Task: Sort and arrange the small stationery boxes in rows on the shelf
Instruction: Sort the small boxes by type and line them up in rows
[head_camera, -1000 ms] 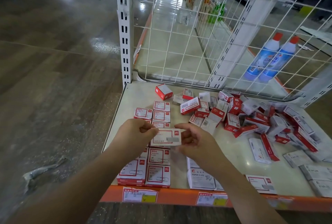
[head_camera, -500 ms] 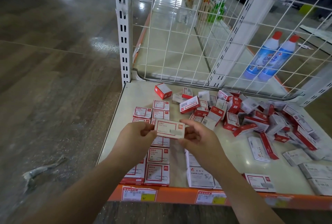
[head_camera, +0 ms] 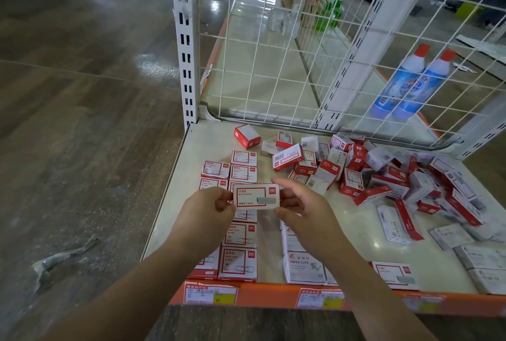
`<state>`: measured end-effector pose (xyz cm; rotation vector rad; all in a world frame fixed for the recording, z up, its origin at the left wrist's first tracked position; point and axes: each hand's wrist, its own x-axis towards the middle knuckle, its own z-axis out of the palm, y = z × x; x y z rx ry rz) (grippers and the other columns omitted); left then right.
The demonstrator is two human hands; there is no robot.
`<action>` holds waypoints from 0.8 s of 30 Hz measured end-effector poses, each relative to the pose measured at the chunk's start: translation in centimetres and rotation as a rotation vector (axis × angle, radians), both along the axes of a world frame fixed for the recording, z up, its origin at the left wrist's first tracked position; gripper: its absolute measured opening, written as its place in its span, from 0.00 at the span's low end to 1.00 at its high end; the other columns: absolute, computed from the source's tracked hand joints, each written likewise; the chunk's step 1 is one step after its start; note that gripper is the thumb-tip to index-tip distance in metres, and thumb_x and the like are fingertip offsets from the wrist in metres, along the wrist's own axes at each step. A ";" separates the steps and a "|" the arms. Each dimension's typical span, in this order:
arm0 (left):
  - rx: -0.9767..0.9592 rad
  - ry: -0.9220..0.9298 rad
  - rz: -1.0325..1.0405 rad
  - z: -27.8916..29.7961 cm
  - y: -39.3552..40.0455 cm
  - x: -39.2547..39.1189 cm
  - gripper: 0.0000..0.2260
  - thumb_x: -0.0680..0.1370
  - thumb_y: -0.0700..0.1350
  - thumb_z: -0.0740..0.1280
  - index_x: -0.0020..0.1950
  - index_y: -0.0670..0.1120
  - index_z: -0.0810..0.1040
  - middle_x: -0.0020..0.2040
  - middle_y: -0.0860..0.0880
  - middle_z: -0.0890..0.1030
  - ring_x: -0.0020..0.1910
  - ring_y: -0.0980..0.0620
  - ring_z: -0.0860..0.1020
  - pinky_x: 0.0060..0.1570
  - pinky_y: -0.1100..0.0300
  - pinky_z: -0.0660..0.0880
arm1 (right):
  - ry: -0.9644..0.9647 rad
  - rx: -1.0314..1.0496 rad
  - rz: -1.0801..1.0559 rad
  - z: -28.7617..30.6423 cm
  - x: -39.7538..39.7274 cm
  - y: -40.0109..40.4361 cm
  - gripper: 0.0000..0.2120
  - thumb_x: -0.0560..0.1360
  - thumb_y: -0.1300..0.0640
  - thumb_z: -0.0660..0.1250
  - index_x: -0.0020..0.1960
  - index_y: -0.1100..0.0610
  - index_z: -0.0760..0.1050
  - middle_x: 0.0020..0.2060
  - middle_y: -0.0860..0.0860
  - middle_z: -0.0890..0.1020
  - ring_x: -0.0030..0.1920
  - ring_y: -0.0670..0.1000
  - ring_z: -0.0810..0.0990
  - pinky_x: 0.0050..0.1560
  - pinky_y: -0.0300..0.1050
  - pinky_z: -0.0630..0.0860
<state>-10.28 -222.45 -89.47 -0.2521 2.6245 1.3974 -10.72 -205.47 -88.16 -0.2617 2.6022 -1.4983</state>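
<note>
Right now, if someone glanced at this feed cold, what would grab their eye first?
Probably the staples box, held up at centre between the left hand and right hand. Then the jumbled pile of red-and-white boxes on the right of the shelf, against the neat rows of paper clip boxes on its left.

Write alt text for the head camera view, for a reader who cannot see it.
Both hands, left hand and right hand, pinch a red-and-white staples box by its ends above a shelf. Neat rows of paper clip boxes lie beneath; a jumbled pile of boxes lies to the right.
</note>
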 end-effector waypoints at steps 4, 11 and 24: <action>0.000 -0.006 -0.011 -0.1 -0.2 0.0 0.11 0.79 0.43 0.61 0.61 0.48 0.76 0.55 0.52 0.80 0.45 0.56 0.76 0.33 0.73 0.70 | 0.013 0.033 0.006 0.2 0.1 0.0 0.19 0.75 0.63 0.65 0.55 0.41 0.67 0.45 0.35 0.75 0.47 0.36 0.74 0.46 0.24 0.71; -0.024 0.009 -0.006 0.3 0.1 0.0 0.12 0.79 0.44 0.61 0.61 0.48 0.75 0.56 0.51 0.79 0.46 0.56 0.76 0.32 0.72 0.70 | 0.051 0.064 -0.002 -0.1 0.2 0.2 0.18 0.74 0.63 0.66 0.58 0.44 0.69 0.45 0.35 0.75 0.46 0.36 0.75 0.46 0.24 0.71; -0.111 0.159 -0.007 1.2 3.7 1.0 0.12 0.79 0.45 0.61 0.63 0.51 0.73 0.59 0.54 0.76 0.50 0.60 0.70 0.46 0.68 0.70 | 0.029 0.137 -0.143 -1.6 0.7 5.5 0.22 0.75 0.63 0.66 0.67 0.51 0.70 0.52 0.44 0.80 0.53 0.41 0.77 0.55 0.34 0.75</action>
